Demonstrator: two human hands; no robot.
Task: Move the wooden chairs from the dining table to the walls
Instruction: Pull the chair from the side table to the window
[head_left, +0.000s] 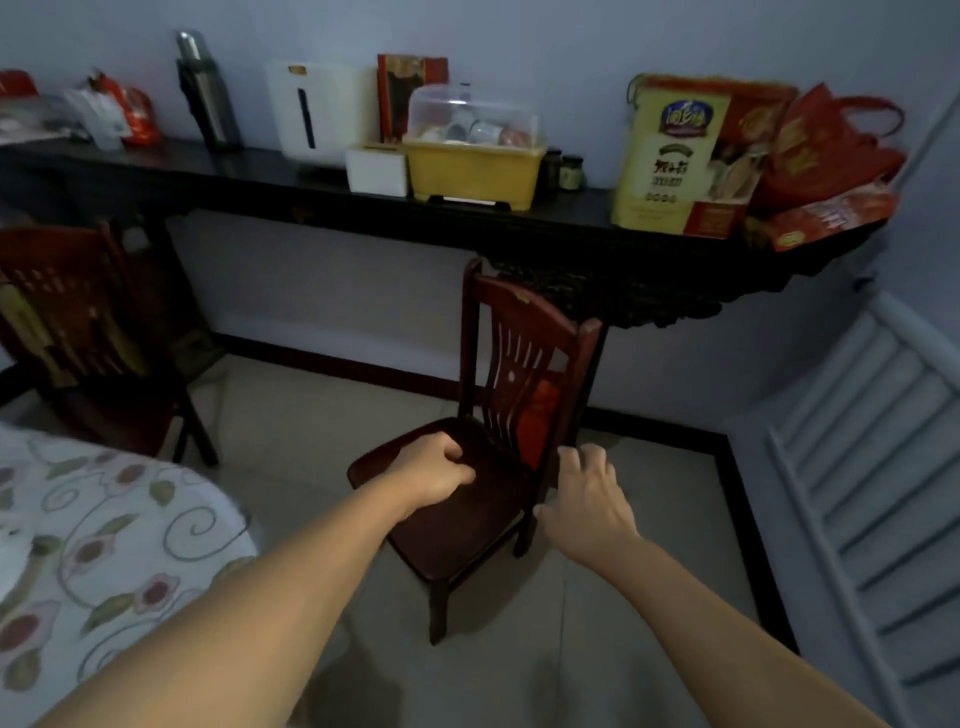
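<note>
A dark red wooden chair (467, 525) stands on the tiled floor in the middle, its slatted back toward the wall under a long dark console table (260, 192). My left hand (434, 475) hovers over the seat with its fingers curled, gripping nothing I can see. My right hand (584, 499) is beside the seat's right edge, fingers spread and empty. A second wooden chair (88, 332) stands at the left by the wall. The dining table (104, 551), under a floral cloth, fills the lower left.
The console table carries a thermos (205, 93), a white appliance (317, 114), a yellow dish box (472, 166) and red gift bags (821, 150). A white radiator (872, 467) lines the right wall. Tiled floor lies between chair and dining table.
</note>
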